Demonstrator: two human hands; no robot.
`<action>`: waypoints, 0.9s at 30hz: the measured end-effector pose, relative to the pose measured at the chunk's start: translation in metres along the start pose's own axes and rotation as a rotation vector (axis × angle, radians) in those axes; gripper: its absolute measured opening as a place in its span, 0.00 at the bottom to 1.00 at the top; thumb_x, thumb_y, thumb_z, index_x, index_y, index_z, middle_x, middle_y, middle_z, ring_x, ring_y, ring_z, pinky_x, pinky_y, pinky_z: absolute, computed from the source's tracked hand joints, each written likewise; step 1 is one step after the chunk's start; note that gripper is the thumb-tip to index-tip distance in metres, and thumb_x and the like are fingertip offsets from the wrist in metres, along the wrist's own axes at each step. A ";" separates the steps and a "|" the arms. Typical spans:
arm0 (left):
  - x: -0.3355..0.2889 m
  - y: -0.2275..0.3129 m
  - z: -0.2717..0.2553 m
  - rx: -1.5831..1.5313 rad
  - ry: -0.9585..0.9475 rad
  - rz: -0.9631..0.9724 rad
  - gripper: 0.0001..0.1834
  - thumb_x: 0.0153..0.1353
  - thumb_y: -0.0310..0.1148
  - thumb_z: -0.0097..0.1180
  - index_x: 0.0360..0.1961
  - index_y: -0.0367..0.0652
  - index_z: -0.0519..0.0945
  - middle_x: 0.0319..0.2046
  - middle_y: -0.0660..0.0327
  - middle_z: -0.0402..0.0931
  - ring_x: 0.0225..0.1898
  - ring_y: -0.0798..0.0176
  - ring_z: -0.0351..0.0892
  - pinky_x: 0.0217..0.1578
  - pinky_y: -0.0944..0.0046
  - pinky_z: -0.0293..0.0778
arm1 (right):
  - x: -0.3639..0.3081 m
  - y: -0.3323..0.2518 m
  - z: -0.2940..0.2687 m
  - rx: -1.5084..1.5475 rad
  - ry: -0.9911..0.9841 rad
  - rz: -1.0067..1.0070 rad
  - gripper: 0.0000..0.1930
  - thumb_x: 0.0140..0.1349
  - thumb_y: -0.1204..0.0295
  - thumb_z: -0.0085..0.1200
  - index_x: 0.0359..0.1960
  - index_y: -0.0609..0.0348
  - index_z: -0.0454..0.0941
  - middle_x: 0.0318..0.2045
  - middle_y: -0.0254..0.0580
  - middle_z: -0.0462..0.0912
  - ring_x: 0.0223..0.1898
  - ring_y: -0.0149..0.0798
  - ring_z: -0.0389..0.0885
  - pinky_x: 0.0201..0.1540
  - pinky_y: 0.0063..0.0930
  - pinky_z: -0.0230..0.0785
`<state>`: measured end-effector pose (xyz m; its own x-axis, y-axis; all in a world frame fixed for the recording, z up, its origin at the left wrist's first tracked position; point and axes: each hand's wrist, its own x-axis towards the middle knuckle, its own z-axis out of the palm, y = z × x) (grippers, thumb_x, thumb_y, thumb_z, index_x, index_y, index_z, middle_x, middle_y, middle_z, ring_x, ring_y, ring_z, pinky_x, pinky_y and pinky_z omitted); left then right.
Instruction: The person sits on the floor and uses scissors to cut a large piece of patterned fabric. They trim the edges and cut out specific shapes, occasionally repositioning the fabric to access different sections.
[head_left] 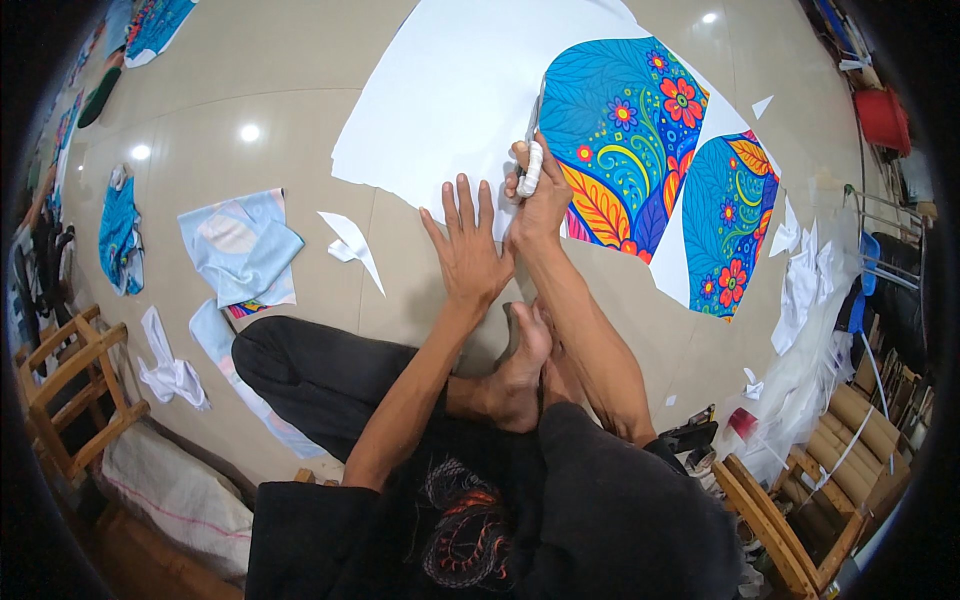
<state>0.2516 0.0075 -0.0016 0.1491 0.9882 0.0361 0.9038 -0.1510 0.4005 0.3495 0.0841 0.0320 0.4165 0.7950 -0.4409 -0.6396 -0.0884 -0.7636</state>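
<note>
- The person sits cross-legged on the glossy beige tiled floor (300,140), bare feet tucked in front, so the work lies within reach of both arms.
- The large white sheet printed with blue floral panels in orange, red and yellow (470,90) is spread flat on the floor, far and slightly right of the person. Lying flat, it has firm backing for cutting along the printed outline.
- The right hand (540,195) is closed around a cutting tool with a white-wrapped handle (530,168). It sits at the near edge of the sheet, just at the left border of the larger printed panel. The blade end is hard to make out; it seems to point away from the person along that border.
- The left hand (465,250) is open, fingers spread, palm pressed down just left of the right hand at the sheet's near edge. I judge it keeps the sheet from sliding or puckering beside the cut.
- The two hands are close together, almost touching.
- A smaller printed panel (728,225) lies to the right on the same sheet.
- White offcut scraps (352,243) lie to the left, apart from the sheet, and folded pale blue printed cloth pieces (245,250) lie further left.
- Wooden chairs (70,380) stand at the near left and near right edges.
</note>
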 end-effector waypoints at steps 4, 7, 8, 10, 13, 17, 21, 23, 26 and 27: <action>0.000 -0.002 0.003 -0.025 0.036 0.012 0.52 0.64 0.56 0.58 0.82 0.41 0.56 0.84 0.44 0.42 0.85 0.38 0.32 0.76 0.21 0.25 | 0.000 0.007 0.006 -0.021 0.023 0.001 0.32 0.65 0.73 0.70 0.70 0.67 0.75 0.34 0.34 0.84 0.23 0.26 0.74 0.24 0.23 0.65; 0.000 0.002 -0.003 -0.054 0.020 0.011 0.48 0.65 0.49 0.57 0.81 0.39 0.58 0.84 0.42 0.43 0.85 0.38 0.35 0.75 0.20 0.28 | 0.003 0.014 0.007 -0.042 -0.001 -0.003 0.31 0.66 0.73 0.70 0.70 0.64 0.75 0.34 0.35 0.84 0.23 0.26 0.76 0.25 0.23 0.66; 0.000 0.001 -0.004 -0.048 0.022 0.010 0.48 0.65 0.50 0.57 0.81 0.39 0.58 0.84 0.42 0.43 0.85 0.38 0.34 0.75 0.20 0.28 | 0.003 0.013 0.011 -0.006 0.012 0.007 0.30 0.66 0.72 0.69 0.70 0.63 0.76 0.34 0.35 0.85 0.23 0.26 0.76 0.25 0.23 0.66; 0.000 0.001 -0.004 -0.035 0.025 0.007 0.48 0.64 0.50 0.57 0.81 0.39 0.59 0.84 0.42 0.43 0.85 0.38 0.34 0.76 0.20 0.27 | 0.002 0.010 0.019 0.066 0.037 0.028 0.29 0.67 0.72 0.69 0.70 0.61 0.76 0.35 0.35 0.85 0.23 0.26 0.77 0.25 0.23 0.67; 0.001 0.001 -0.004 0.010 -0.016 -0.003 0.49 0.64 0.52 0.57 0.81 0.40 0.59 0.84 0.42 0.43 0.85 0.38 0.34 0.76 0.20 0.27 | 0.009 0.002 0.030 0.105 0.078 0.016 0.29 0.67 0.71 0.70 0.69 0.59 0.77 0.35 0.34 0.86 0.23 0.27 0.77 0.25 0.23 0.68; 0.000 -0.002 0.002 0.030 -0.019 -0.003 0.56 0.61 0.61 0.60 0.83 0.40 0.55 0.84 0.44 0.40 0.86 0.39 0.29 0.76 0.21 0.22 | 0.022 0.006 0.034 0.109 0.051 -0.020 0.33 0.64 0.72 0.71 0.70 0.62 0.73 0.39 0.37 0.85 0.23 0.27 0.77 0.23 0.19 0.65; 0.000 -0.004 0.004 0.021 -0.007 0.000 0.56 0.61 0.62 0.60 0.83 0.41 0.55 0.85 0.44 0.40 0.86 0.39 0.29 0.76 0.21 0.22 | 0.025 0.010 0.033 0.101 0.046 -0.028 0.33 0.64 0.73 0.71 0.71 0.62 0.73 0.37 0.37 0.85 0.23 0.27 0.77 0.24 0.20 0.66; 0.000 -0.003 0.004 0.021 -0.007 -0.003 0.56 0.61 0.63 0.59 0.83 0.41 0.55 0.85 0.44 0.39 0.86 0.39 0.29 0.76 0.21 0.22 | 0.026 0.014 0.033 0.094 0.063 -0.048 0.31 0.66 0.72 0.71 0.70 0.60 0.76 0.31 0.36 0.86 0.22 0.26 0.75 0.25 0.22 0.66; 0.000 -0.003 0.003 0.021 -0.012 -0.006 0.56 0.62 0.63 0.59 0.83 0.41 0.55 0.85 0.44 0.39 0.86 0.40 0.29 0.76 0.21 0.22 | 0.028 0.017 0.033 0.090 0.076 -0.057 0.31 0.66 0.74 0.70 0.70 0.61 0.76 0.34 0.39 0.88 0.22 0.26 0.75 0.25 0.22 0.67; 0.000 -0.003 0.003 0.022 -0.010 -0.006 0.57 0.61 0.63 0.59 0.83 0.41 0.55 0.85 0.44 0.39 0.86 0.40 0.29 0.76 0.21 0.22 | 0.028 0.018 0.033 0.101 0.075 -0.057 0.30 0.66 0.74 0.69 0.70 0.61 0.76 0.36 0.40 0.88 0.22 0.26 0.75 0.25 0.23 0.67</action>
<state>0.2500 0.0076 -0.0059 0.1477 0.9887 0.0242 0.9132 -0.1457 0.3806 0.3281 0.1243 0.0218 0.4989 0.7497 -0.4348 -0.6735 0.0196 -0.7389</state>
